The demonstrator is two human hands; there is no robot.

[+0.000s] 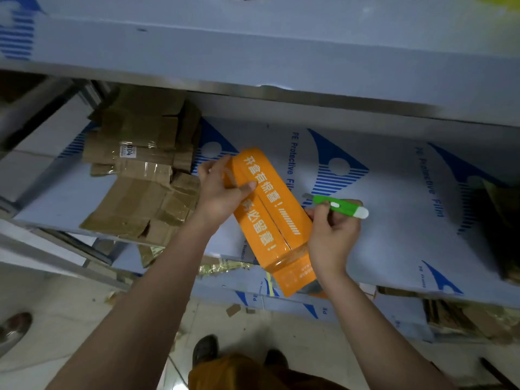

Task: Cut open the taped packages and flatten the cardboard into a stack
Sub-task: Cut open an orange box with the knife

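Note:
An orange package (277, 220) with white lettering lies slanted over the front edge of a shelf (394, 209) covered in blue-printed protective film. Clear tape runs along its middle seam and around its near end. My left hand (222, 192) grips the far end, thumb across the top. At the package's right side my right hand (333, 235) holds a green utility knife (339, 206), its short blade pointing left, just beside the package's right edge. A stack of flattened brown cardboard (140, 175) with tape strips sits on the shelf to the left.
An upper shelf (253, 52) overhangs the work area. More cardboard (503, 226) stands at the far right edge, and scraps lie on a lower shelf and on the tiled floor (70, 319). My shoes (205, 350) show below.

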